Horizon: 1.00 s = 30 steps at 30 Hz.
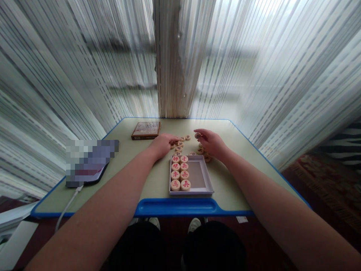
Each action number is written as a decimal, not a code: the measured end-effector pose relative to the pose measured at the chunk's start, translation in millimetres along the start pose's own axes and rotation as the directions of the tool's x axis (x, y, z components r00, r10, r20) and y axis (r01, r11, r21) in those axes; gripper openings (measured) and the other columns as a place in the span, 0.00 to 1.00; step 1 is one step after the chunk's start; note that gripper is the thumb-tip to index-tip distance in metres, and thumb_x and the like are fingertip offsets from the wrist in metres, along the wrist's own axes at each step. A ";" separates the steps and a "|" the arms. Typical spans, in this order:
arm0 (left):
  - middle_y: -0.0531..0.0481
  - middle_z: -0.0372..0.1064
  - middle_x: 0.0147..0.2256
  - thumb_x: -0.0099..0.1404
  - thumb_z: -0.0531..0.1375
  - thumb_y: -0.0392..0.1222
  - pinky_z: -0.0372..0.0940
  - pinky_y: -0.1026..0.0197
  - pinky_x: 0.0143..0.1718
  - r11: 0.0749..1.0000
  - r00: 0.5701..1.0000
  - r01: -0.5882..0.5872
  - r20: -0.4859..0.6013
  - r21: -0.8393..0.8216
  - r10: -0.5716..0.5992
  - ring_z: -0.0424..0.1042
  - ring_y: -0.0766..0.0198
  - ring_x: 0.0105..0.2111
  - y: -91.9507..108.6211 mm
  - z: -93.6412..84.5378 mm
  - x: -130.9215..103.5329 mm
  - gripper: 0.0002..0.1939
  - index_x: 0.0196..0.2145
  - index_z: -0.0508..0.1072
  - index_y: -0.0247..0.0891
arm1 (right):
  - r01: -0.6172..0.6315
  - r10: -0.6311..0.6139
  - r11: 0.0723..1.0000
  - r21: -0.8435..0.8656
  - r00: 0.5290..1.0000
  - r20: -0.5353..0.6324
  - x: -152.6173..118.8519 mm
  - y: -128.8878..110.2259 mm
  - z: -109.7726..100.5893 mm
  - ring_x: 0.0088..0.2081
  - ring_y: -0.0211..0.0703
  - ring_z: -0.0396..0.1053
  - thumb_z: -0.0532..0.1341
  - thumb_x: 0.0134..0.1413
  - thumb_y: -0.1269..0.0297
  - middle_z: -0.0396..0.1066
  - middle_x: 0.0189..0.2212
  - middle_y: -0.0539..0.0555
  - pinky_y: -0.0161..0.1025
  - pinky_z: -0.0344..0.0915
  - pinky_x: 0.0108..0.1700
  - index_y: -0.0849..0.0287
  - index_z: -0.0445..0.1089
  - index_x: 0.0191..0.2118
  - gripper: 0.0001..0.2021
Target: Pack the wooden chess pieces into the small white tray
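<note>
My right hand (pixel 211 142) is raised over the far right part of the table, pinching a round wooden Chinese chess piece (pixel 197 136) between thumb and fingers. Several pieces (pixel 200 151) lie beneath it. My left hand (pixel 166 144) reaches over a loose group of pieces (pixel 179 144), its fingers stretched forward and touching or just above them; some are partly covered. In front of both hands lies a shallow white box tray (pixel 208 180). Two columns of red-marked pieces (pixel 175 175) stand face up along its left side.
A flat brown box (pixel 146 130) lies at the back left. A phone (pixel 93 165), partly pixelated, sits at the left edge with a white cable (pixel 67 205). The table (pixel 234 188) has a blue rim and a front groove (pixel 177 206). Sheer curtains (pixel 180 56) hang behind.
</note>
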<state>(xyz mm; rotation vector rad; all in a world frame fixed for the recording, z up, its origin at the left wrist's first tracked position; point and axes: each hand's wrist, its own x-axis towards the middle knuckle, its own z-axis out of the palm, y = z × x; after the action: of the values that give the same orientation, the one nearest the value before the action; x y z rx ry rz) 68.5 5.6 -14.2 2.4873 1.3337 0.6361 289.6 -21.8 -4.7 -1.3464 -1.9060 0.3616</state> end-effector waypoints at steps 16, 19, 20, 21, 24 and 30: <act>0.49 0.72 0.46 0.50 0.48 0.24 0.61 0.64 0.52 0.998 0.997 0.039 -0.068 0.044 -0.036 0.68 0.63 0.47 -8.2 -3.6 -0.5 0.26 0.43 0.76 0.37 | -0.090 0.092 0.996 -0.023 0.949 0.301 -9.1 -29.8 -37.8 0.23 0.35 0.58 0.56 0.42 0.64 0.61 0.19 0.47 0.34 0.53 0.25 0.59 0.66 0.24 0.05; 0.49 0.74 0.43 0.55 0.49 0.28 0.61 0.62 0.51 0.997 0.998 0.046 -0.045 0.054 -0.044 0.69 0.62 0.45 -7.7 -3.9 -0.2 0.22 0.41 0.77 0.38 | -0.036 0.087 0.994 -0.107 0.845 0.528 -16.1 -41.6 -45.9 0.22 0.34 0.57 0.61 0.41 0.61 0.62 0.18 0.47 0.33 0.52 0.24 0.59 0.71 0.28 0.07; 0.48 0.74 0.42 0.56 0.50 0.29 0.62 0.62 0.50 0.997 0.998 0.047 -0.049 0.067 -0.044 0.70 0.61 0.44 -7.1 -4.4 -0.1 0.21 0.41 0.77 0.38 | -0.022 0.094 0.990 -0.136 0.829 0.552 -17.7 -43.6 -46.1 0.21 0.34 0.57 0.62 0.42 0.60 0.62 0.18 0.46 0.33 0.52 0.24 0.58 0.73 0.31 0.09; 0.48 0.74 0.41 0.56 0.50 0.30 0.62 0.61 0.49 0.996 0.998 0.047 -0.053 0.079 -0.043 0.70 0.61 0.43 -6.2 -5.1 -0.1 0.20 0.40 0.78 0.37 | -0.009 0.105 0.984 -0.175 0.828 0.550 -18.8 -44.4 -45.1 0.20 0.34 0.56 0.62 0.42 0.60 0.62 0.17 0.46 0.33 0.51 0.23 0.57 0.74 0.33 0.10; 0.46 0.74 0.38 0.55 0.49 0.29 0.64 0.61 0.47 0.993 0.997 0.062 -0.063 0.104 -0.055 0.71 0.61 0.40 -3.5 -6.6 -0.1 0.20 0.39 0.77 0.35 | 0.046 0.117 0.952 -0.303 0.858 0.499 -20.1 -43.2 -37.4 0.20 0.33 0.57 0.63 0.42 0.66 0.66 0.18 0.47 0.33 0.52 0.24 0.56 0.76 0.31 0.07; 0.44 0.72 0.43 0.62 0.50 0.38 0.62 0.59 0.49 0.995 0.995 0.026 -0.103 0.096 -0.016 0.69 0.60 0.44 -3.1 -4.7 -0.4 0.20 0.47 0.73 0.34 | 0.126 0.047 0.920 -0.372 0.905 0.423 -23.1 -46.3 -20.0 0.22 0.34 0.61 0.61 0.47 0.64 0.71 0.22 0.50 0.32 0.54 0.26 0.59 0.75 0.29 0.06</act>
<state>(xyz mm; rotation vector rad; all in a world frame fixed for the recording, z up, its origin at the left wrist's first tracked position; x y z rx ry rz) 63.8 7.1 -11.4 2.5437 1.4587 0.7185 276.0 -64.9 27.4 -1.5782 -2.4689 0.2754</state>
